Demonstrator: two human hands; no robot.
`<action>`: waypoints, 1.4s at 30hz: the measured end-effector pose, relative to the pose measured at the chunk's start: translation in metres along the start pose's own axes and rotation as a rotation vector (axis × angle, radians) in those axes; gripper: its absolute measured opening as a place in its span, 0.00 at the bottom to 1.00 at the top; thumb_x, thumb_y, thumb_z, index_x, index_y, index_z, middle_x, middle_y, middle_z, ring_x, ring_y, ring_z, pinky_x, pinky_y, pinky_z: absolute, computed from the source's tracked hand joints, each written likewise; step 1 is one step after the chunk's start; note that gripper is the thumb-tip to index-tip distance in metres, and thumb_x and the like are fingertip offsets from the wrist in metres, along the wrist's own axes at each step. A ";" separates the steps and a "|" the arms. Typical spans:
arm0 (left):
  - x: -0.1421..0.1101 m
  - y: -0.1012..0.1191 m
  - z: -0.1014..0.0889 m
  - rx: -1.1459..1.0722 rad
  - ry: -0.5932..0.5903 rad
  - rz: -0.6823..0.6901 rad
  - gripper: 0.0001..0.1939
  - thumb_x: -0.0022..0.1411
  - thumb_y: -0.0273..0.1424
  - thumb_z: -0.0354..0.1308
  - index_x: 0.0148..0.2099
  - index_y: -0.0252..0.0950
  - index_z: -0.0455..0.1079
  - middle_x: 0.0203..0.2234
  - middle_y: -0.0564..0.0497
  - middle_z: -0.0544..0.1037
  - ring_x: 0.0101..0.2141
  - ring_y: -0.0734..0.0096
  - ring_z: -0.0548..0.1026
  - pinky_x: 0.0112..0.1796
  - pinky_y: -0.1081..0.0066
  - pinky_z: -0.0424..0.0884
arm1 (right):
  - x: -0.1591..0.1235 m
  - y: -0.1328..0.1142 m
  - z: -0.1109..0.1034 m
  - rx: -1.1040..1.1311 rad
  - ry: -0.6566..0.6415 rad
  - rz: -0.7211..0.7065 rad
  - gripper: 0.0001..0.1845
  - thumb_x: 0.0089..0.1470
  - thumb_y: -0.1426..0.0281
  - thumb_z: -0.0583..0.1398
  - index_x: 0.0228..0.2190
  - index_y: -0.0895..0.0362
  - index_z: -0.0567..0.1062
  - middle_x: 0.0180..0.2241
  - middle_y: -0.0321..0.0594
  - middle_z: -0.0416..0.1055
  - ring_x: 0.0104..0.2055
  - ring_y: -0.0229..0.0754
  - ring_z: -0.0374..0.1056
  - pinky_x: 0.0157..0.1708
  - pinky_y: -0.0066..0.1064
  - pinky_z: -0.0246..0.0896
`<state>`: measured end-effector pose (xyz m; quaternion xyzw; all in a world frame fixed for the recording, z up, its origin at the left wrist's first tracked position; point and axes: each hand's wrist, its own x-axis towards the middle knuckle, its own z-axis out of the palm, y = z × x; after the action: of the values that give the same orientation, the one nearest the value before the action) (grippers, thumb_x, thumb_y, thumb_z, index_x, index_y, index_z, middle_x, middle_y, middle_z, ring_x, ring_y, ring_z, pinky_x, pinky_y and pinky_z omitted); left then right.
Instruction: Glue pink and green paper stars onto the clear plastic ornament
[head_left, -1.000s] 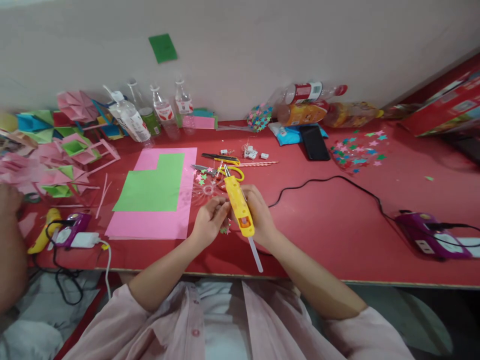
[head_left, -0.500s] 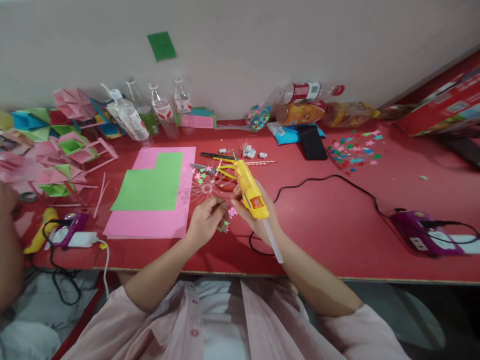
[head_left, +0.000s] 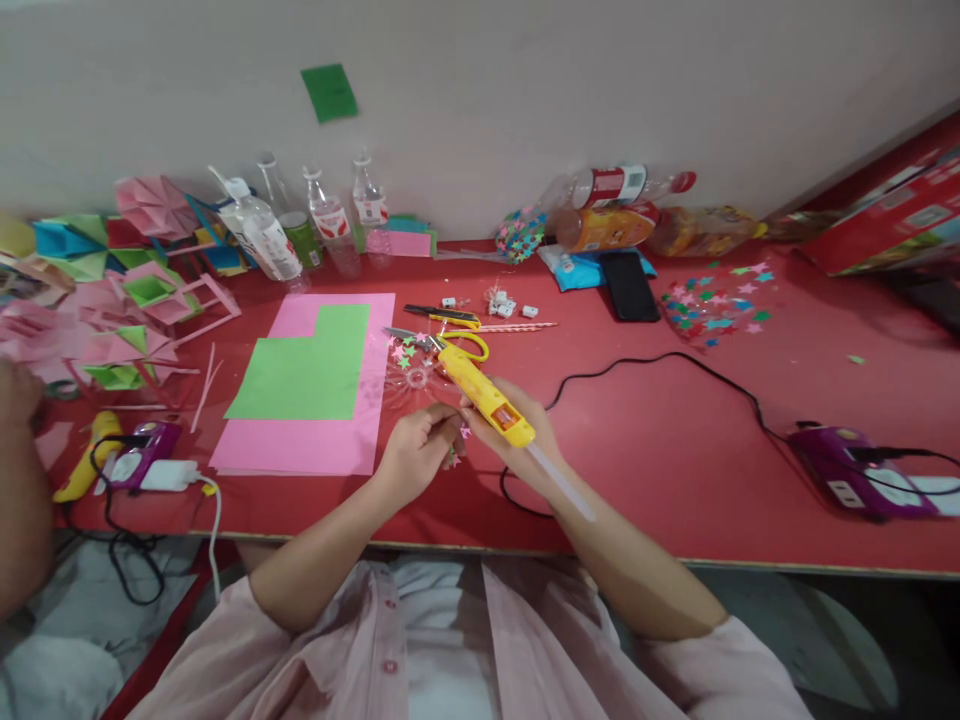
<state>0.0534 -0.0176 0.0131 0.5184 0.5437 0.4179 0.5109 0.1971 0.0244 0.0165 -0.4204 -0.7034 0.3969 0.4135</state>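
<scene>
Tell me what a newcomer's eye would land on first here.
Probably the bright yellow glue gun, held in the right hand over the red table. Next might come the notched green paper lying on pink sheets, left of the left hand. The colourful folded paper shapes crowding the table's far left also stand out.

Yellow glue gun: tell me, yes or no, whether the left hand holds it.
No, the yellow glue gun is in the right hand.

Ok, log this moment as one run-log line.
right hand: holds yellow glue gun | glue stick: protruding from rear | left hand: at small stars, grip unclear | green paper: atop pink paper
</scene>
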 end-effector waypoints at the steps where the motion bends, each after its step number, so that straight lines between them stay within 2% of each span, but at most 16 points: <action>1: 0.000 0.000 0.000 0.001 0.015 -0.007 0.08 0.59 0.32 0.50 0.29 0.36 0.66 0.17 0.57 0.73 0.15 0.81 0.65 0.18 0.79 0.59 | 0.000 0.000 0.000 -0.008 0.019 -0.003 0.06 0.49 0.66 0.60 0.26 0.55 0.70 0.26 0.34 0.70 0.28 0.37 0.66 0.29 0.28 0.61; 5: 0.001 -0.001 -0.001 -0.043 0.058 -0.016 0.06 0.57 0.32 0.53 0.30 0.36 0.66 0.17 0.57 0.72 0.15 0.81 0.65 0.17 0.79 0.58 | 0.001 -0.005 0.001 0.016 0.105 -0.034 0.04 0.50 0.67 0.60 0.28 0.54 0.71 0.27 0.34 0.71 0.29 0.37 0.67 0.31 0.29 0.63; 8: 0.002 0.000 -0.005 -0.071 0.075 0.038 0.04 0.55 0.28 0.52 0.28 0.36 0.65 0.17 0.58 0.71 0.15 0.82 0.65 0.18 0.80 0.58 | 0.001 -0.008 -0.001 0.050 0.079 -0.042 0.06 0.52 0.65 0.61 0.31 0.54 0.73 0.32 0.36 0.73 0.33 0.39 0.70 0.35 0.31 0.66; 11: 0.006 0.003 -0.014 -0.054 0.199 0.124 0.06 0.53 0.27 0.52 0.25 0.36 0.64 0.15 0.59 0.68 0.15 0.83 0.62 0.18 0.80 0.58 | 0.002 -0.009 -0.006 0.046 0.063 -0.080 0.10 0.52 0.60 0.61 0.33 0.53 0.73 0.36 0.40 0.73 0.37 0.42 0.70 0.38 0.35 0.67; 14: 0.012 0.005 -0.026 -0.037 0.377 0.169 0.05 0.52 0.27 0.53 0.24 0.36 0.65 0.14 0.59 0.66 0.14 0.84 0.60 0.18 0.80 0.56 | 0.001 -0.008 -0.011 -0.012 -0.030 -0.120 0.13 0.52 0.56 0.61 0.28 0.53 0.72 0.28 0.38 0.70 0.31 0.42 0.69 0.34 0.35 0.67; 17: 0.017 0.005 -0.035 0.003 0.446 0.185 0.06 0.52 0.27 0.53 0.23 0.36 0.65 0.13 0.59 0.65 0.15 0.83 0.59 0.18 0.79 0.56 | 0.001 -0.006 -0.013 -0.028 -0.125 -0.087 0.15 0.53 0.55 0.59 0.26 0.53 0.71 0.24 0.36 0.68 0.27 0.41 0.67 0.29 0.34 0.66; 21: 0.018 0.002 -0.039 0.048 0.489 0.198 0.06 0.53 0.27 0.54 0.24 0.36 0.67 0.14 0.59 0.65 0.16 0.82 0.59 0.19 0.79 0.56 | 0.001 -0.006 -0.009 0.002 -0.199 -0.076 0.12 0.53 0.57 0.59 0.29 0.53 0.74 0.28 0.38 0.73 0.30 0.43 0.71 0.30 0.34 0.68; 28: 0.017 0.000 -0.038 0.120 0.502 0.229 0.06 0.54 0.29 0.54 0.25 0.36 0.67 0.16 0.58 0.65 0.19 0.80 0.61 0.22 0.78 0.58 | 0.001 0.001 -0.006 -0.047 -0.200 -0.117 0.13 0.53 0.57 0.59 0.33 0.53 0.76 0.32 0.41 0.77 0.32 0.45 0.74 0.32 0.35 0.69; 31: 0.017 0.000 -0.038 0.146 0.501 0.247 0.06 0.54 0.29 0.53 0.25 0.36 0.68 0.16 0.58 0.66 0.20 0.79 0.61 0.23 0.77 0.58 | 0.001 0.010 -0.004 -0.066 -0.186 -0.153 0.15 0.53 0.54 0.58 0.32 0.52 0.76 0.31 0.41 0.77 0.33 0.46 0.74 0.32 0.35 0.69; 34: 0.016 0.000 -0.038 0.165 0.501 0.249 0.06 0.54 0.29 0.53 0.26 0.36 0.68 0.17 0.58 0.66 0.20 0.79 0.62 0.24 0.77 0.58 | 0.000 0.017 -0.003 -0.059 -0.186 -0.125 0.16 0.52 0.53 0.58 0.29 0.52 0.76 0.28 0.41 0.76 0.32 0.46 0.73 0.31 0.34 0.69; 42: 0.015 0.001 -0.037 0.187 0.511 0.274 0.06 0.53 0.28 0.53 0.25 0.37 0.67 0.17 0.58 0.65 0.19 0.79 0.61 0.24 0.76 0.58 | -0.001 0.016 -0.004 -0.061 -0.194 -0.112 0.17 0.53 0.53 0.58 0.28 0.52 0.75 0.25 0.40 0.74 0.31 0.46 0.73 0.29 0.34 0.69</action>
<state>0.0174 0.0003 0.0167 0.5098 0.6155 0.5481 0.2467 0.2055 0.0294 0.0030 -0.3525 -0.7743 0.3904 0.3519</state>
